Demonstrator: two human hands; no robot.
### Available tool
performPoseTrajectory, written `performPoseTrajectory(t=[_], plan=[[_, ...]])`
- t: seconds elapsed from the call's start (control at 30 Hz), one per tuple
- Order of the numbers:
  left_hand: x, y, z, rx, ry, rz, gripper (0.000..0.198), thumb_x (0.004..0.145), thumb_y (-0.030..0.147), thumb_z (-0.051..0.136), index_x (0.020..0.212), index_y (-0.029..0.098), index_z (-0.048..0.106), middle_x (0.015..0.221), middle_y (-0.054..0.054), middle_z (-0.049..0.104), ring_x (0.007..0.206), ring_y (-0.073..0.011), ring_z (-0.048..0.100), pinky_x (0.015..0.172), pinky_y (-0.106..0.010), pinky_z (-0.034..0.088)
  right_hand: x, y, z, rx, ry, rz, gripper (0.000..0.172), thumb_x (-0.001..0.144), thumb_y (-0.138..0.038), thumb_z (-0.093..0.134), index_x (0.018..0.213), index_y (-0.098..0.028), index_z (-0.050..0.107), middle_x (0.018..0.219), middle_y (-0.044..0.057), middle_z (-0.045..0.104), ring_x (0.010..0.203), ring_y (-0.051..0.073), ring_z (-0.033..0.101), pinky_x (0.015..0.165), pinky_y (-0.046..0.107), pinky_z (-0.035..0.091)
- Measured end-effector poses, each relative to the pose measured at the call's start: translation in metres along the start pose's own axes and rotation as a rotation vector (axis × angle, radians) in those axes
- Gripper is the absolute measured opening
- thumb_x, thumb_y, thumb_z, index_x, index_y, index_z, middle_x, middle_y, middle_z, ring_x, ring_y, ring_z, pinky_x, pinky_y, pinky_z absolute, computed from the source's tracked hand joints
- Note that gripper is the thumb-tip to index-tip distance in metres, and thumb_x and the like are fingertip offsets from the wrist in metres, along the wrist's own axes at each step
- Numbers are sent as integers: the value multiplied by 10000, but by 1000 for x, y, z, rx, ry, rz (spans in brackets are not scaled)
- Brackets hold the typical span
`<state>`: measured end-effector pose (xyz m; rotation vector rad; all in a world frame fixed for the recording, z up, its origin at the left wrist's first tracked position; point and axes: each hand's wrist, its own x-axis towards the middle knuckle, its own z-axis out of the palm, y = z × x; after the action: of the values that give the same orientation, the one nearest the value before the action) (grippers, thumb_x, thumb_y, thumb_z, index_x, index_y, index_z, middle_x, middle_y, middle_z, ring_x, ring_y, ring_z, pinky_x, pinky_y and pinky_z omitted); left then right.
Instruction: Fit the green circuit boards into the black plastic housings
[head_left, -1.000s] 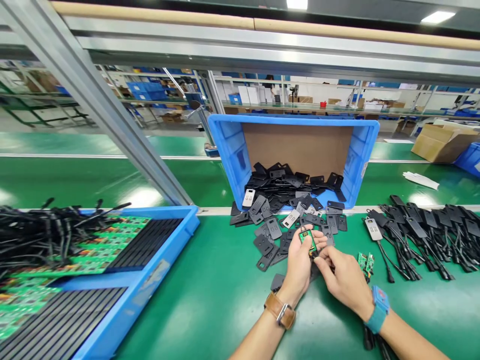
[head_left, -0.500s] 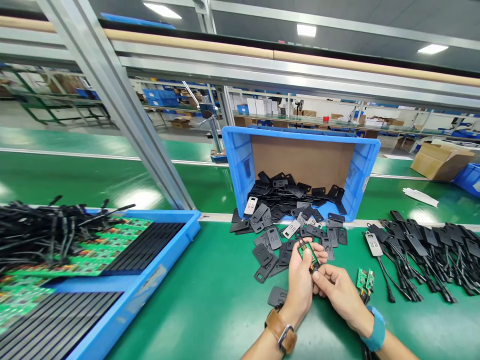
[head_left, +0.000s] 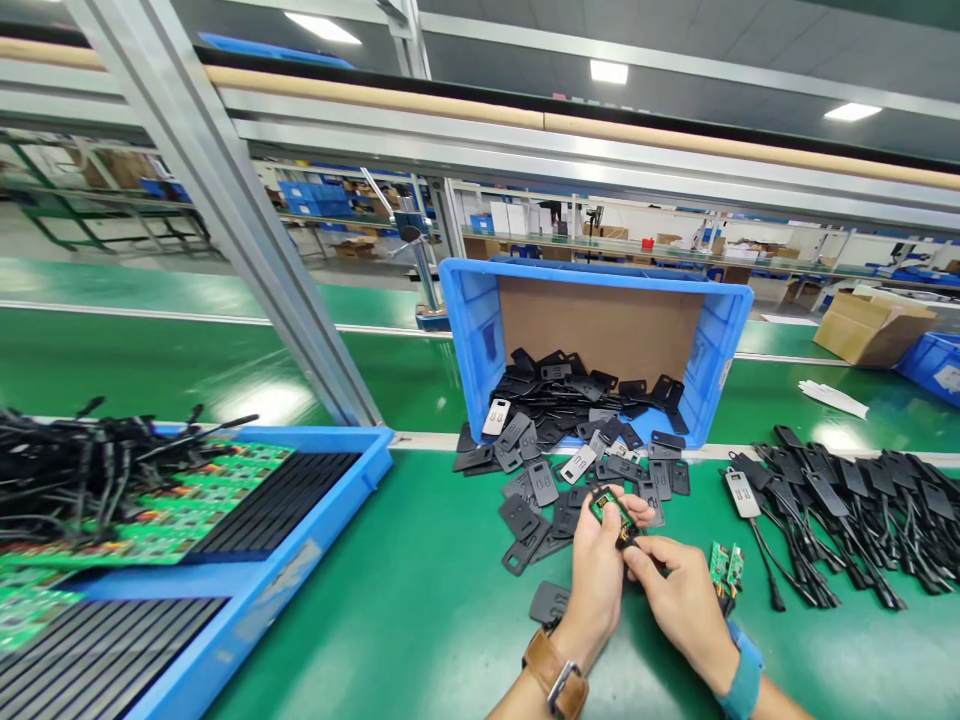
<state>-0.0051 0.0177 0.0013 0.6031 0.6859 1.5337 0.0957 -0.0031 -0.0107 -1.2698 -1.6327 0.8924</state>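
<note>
My left hand [head_left: 600, 560] is closed around a small green circuit board [head_left: 604, 507] that sits in a black plastic casing, its thumb pressed on the board. A small display shows on the board's upper part. At the board's lower end, my right hand [head_left: 675, 590] pinches the black cable [head_left: 627, 537] where coloured wires meet it. Just beyond my hands lie loose black plastic covers [head_left: 542, 482], spilling out of a tipped blue crate [head_left: 463, 330]. Two more green boards with wires [head_left: 725, 566] lie right of my right hand.
Cabled black units [head_left: 832, 490], one with a white cover [head_left: 742, 494], lie in a row at right. A blue tray [head_left: 300, 540] with boards and cables stands left. A metal post [head_left: 225, 200] rises behind it. A white glove [head_left: 832, 398] and cardboard box [head_left: 874, 325] lie farther back.
The view has shifted slightly. Both hands stay together on the board and cable, with only small finger movement visible.
</note>
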Motion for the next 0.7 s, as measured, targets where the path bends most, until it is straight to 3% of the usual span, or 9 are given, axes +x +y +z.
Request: performPoseTrajectory(t=[0.13, 0.33, 0.53, 0.7], plan=[[-3, 2, 3, -47, -2, 2, 297, 872, 443, 659, 1012, 199, 563, 953, -79, 697, 992, -238, 649, 870, -376, 483, 2, 0, -2, 34, -16, 17, 370, 917, -433, 566, 691, -159, 669, 679, 45, 654, 660, 184, 546, 621, 272, 397], [-6, 1, 3, -59, -2, 7, 265, 889, 425, 640, 1013, 202, 568, 962, -74, 696, 998, -236, 645, 878, -376, 476, 8, 3, -10, 94, -147, 52, 458, 910, -496, 552, 605, -158, 599, 571, 14, 585, 547, 133, 476, 548, 251, 347], [-6, -2, 0, -15, -4, -4, 329, 856, 469, 672, 1014, 197, 577, 967, -87, 711, 953, -245, 664, 880, -388, 479, 9, 5, -10, 86, -140, 76, 461, 915, -498, 555, 606, -155, 575, 563, 11, 581, 531, 121, 465, 552, 252, 336], [-4, -1, -1, 60, -13, 3, 347, 855, 481, 666, 1025, 195, 569, 1033, -108, 721, 1010, -258, 667, 918, -395, 475, 11, 6, -8, 257, -159, 84, 386, 896, -500, 597, 703, -175, 522, 649, -1, 570, 601, 129, 490, 584, 248, 377]])
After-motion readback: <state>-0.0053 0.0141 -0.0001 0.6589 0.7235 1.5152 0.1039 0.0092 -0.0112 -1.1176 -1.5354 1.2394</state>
